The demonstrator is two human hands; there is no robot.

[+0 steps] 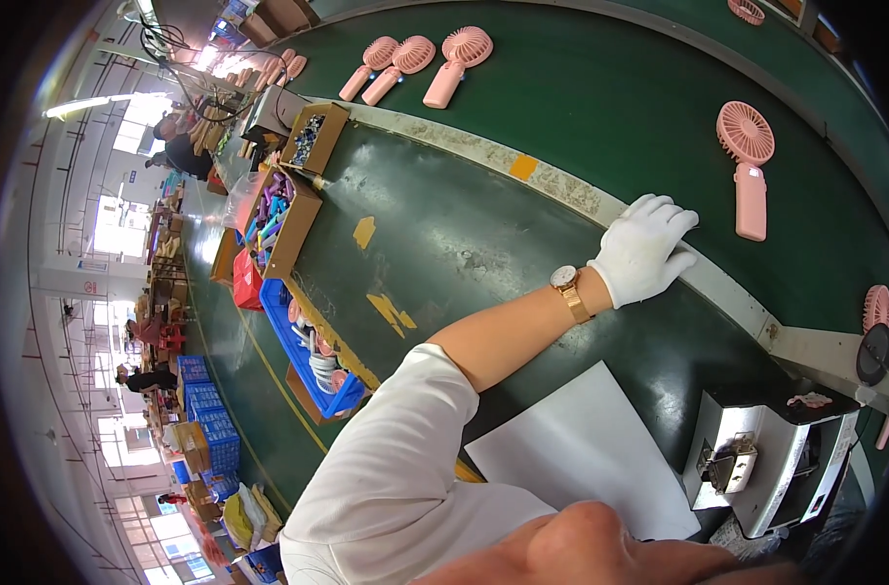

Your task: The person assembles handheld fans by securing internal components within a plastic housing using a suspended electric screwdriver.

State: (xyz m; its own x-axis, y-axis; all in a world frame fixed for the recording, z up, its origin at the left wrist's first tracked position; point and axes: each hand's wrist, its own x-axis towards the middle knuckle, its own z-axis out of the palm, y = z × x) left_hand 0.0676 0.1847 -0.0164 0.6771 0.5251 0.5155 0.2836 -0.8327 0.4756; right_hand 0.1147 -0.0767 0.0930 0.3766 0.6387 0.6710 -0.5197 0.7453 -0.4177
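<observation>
My left hand point(644, 252), in a white glove with a gold watch point(567, 290) at the wrist, lies palm down on the pale rim point(727, 297) of a green conveyor belt point(600, 117). Its fingers are stretched out and hold nothing. Nearest to it, a pink handheld fan point(750, 200) lies on the belt, a short way beyond the fingertips. Farther left on the belt are more pink handheld fans point(446, 83), point(384, 86), point(355, 83). Another pink fan point(876, 308) shows partly at the right edge. My right hand is out of the picture.
A white sheet point(586, 448) lies on the dark worktable point(434, 214), beside a black and silver machine point(771, 458). Along the table's left side stand a blue tray point(293, 341) of pink and white parts and cardboard boxes point(296, 234) of small items. People point(186, 156) work farther off.
</observation>
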